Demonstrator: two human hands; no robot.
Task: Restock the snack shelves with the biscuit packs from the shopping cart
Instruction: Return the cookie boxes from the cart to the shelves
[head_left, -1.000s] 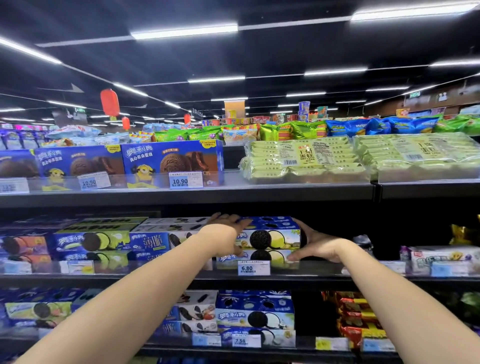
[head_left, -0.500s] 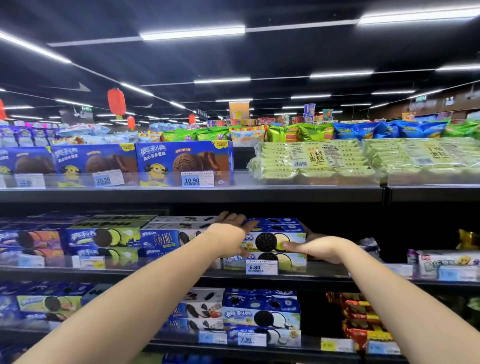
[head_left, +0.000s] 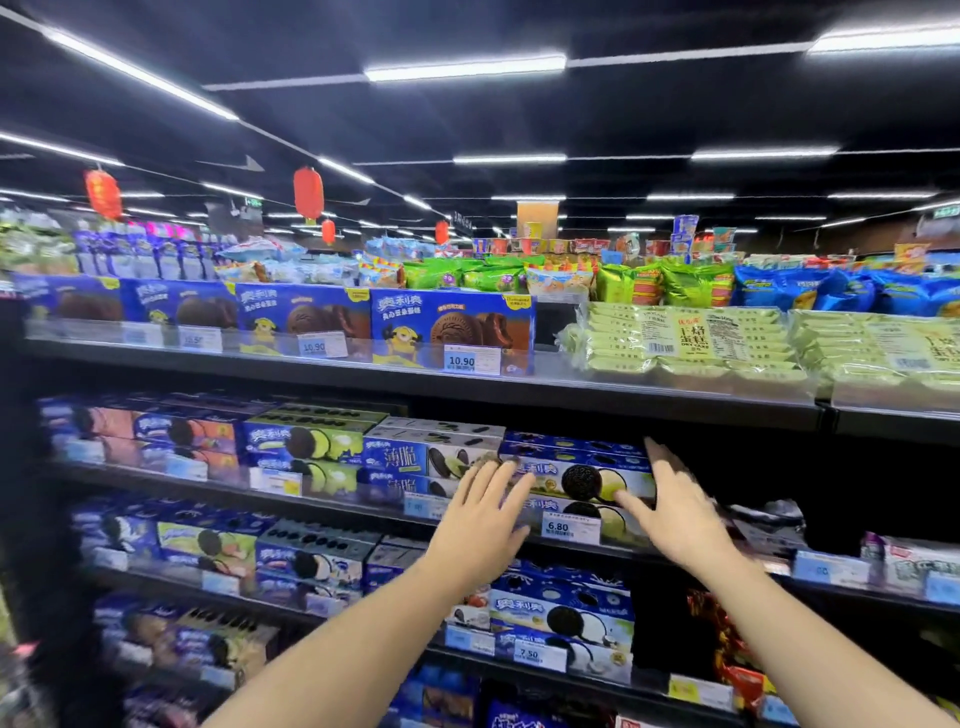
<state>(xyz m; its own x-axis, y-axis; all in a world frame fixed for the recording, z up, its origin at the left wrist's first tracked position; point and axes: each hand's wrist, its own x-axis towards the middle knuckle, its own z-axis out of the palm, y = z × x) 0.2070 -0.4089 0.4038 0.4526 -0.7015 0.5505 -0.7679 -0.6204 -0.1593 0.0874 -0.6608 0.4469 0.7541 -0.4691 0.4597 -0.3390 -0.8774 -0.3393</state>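
A stack of blue biscuit boxes (head_left: 587, 480) with a black sandwich cookie and pale green cream printed on the front stands on the second shelf (head_left: 332, 501) above a 6.80 price tag. My left hand (head_left: 480, 519) is spread open in front of the stack's left end, a little off it. My right hand (head_left: 675, 506) is open too, fingers apart, at the stack's right end. Neither hand holds anything. The shopping cart is out of view.
More cookie boxes (head_left: 306, 449) fill the shelf to the left. The top shelf carries blue boxes with a yellow cartoon figure (head_left: 452, 327) and pale green cake packs (head_left: 680, 340). A dark gap lies to the right of the stack. Lower shelves hold further boxes (head_left: 561, 618).
Both hands have come off the stack of boxes and drawn back toward me with fingers spread. The view has swung left, so the shelf contents sit further right.
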